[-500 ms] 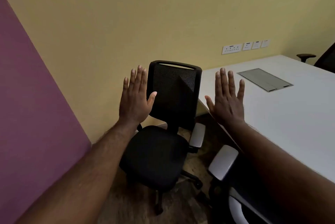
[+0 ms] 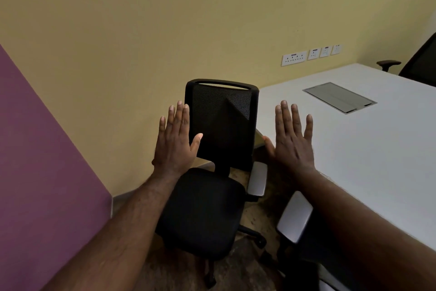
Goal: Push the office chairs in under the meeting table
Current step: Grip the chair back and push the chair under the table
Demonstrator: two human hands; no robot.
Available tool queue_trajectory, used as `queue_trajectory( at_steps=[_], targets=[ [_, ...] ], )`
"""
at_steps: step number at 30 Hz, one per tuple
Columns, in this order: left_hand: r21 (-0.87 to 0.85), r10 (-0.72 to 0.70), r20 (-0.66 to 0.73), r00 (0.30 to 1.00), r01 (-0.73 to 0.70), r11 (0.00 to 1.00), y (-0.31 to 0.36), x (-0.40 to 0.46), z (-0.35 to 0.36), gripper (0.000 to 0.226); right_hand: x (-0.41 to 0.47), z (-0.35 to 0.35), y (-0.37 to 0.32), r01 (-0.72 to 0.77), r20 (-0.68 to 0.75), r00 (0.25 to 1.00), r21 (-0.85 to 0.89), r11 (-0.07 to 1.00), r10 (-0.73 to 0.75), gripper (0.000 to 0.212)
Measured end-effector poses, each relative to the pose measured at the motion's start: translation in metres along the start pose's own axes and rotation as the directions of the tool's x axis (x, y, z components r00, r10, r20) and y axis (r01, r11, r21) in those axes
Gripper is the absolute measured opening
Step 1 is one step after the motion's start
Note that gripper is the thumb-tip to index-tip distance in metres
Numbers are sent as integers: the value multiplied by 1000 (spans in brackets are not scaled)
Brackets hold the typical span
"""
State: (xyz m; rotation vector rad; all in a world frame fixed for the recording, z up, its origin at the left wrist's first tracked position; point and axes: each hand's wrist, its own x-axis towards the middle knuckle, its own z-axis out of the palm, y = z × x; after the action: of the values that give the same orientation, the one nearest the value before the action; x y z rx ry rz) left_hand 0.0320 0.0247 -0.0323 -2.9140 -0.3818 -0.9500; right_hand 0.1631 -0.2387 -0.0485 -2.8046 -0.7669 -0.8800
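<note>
A black office chair point(image 2: 212, 208) with a mesh back and grey armrest pads stands out from the corner of the white meeting table point(image 2: 368, 154), its seat towards me. My left hand point(image 2: 175, 142) is raised flat with fingers spread, in front of the left edge of the chair back, holding nothing. My right hand point(image 2: 291, 139) is raised the same way over the table's near edge, also holding nothing. A second chair point(image 2: 295, 217) shows only a grey armrest and dark parts at the lower right, tucked beside the table under my right forearm.
A yellow wall with a row of sockets point(image 2: 311, 54) runs behind the table. A purple wall point(image 2: 42, 172) closes the left side. A grey cable hatch point(image 2: 339, 97) sits in the tabletop. Another black chair point(image 2: 420, 64) stands at the far right.
Both hands stay raised and spread in nearly the same place. The chair has not moved.
</note>
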Motion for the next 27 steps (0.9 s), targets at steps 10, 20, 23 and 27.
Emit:
queue_trajectory(
  at_steps=[10,20,23,27],
  targets=[
    [21,20,36,999,-21,1000,-17,70,59,75,70,57,15,-36,9,999,22,999,36,78],
    [26,19,52,998,-20,999,-16,137,103,78,134,100,32,-44,52,998,21,999,43,79],
    [24,32,61,998,-34,999,-18,153,115,77,146,112,32,-61,60,996,33,998,59,79],
    [11,62,76,995,-63,998,-23,171,136,77,157,125,29,-68,71,995,35,997,65,78]
  ],
)
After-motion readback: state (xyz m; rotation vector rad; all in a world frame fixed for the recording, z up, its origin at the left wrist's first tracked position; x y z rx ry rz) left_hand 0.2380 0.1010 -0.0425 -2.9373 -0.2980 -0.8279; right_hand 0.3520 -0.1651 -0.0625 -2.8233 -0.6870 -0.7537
